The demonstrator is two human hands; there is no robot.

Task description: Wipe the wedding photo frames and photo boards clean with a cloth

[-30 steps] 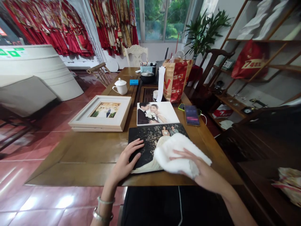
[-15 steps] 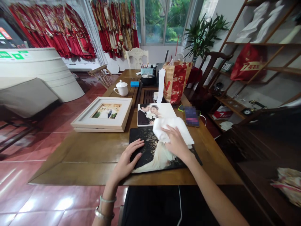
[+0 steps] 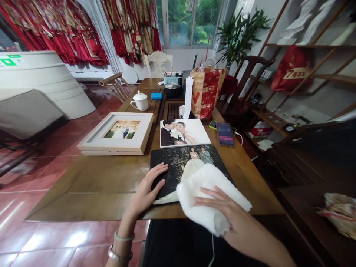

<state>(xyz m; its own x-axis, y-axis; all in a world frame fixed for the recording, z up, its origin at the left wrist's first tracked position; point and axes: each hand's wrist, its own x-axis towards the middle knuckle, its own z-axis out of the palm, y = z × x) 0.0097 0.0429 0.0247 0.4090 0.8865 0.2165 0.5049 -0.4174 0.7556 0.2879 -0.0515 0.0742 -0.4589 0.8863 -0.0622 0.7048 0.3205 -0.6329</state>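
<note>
A dark photo panel [image 3: 172, 167] lies flat at the table's near edge, printed with a couple and a long pale dress train. My left hand [image 3: 150, 185] rests on its left edge, fingers spread. Over the panel's lower right part, my right hand [image 3: 219, 205] grips a white cloth [image 3: 200, 185], which covers that corner and hangs past the near table edge. Just beyond the panel lies a second, white-backed photo panel [image 3: 194, 131] of a couple. To the left sits a pale wooden picture frame [image 3: 111, 148] with a small couple photo, stacked on another frame.
On the wooden table [image 3: 91, 185] stand a white lidded cup [image 3: 140, 102], a blue box [image 3: 156, 96], a red and brown paper bag [image 3: 205, 92] and a phone [image 3: 225, 134] with a cable. A dark wooden chair [image 3: 247, 78] and shelves are at the right.
My right hand has pulled the white cloth toward me, from the panel's upper right down to its near edge, uncovering the printed couple. My left hand stays on the panel's left edge.
</note>
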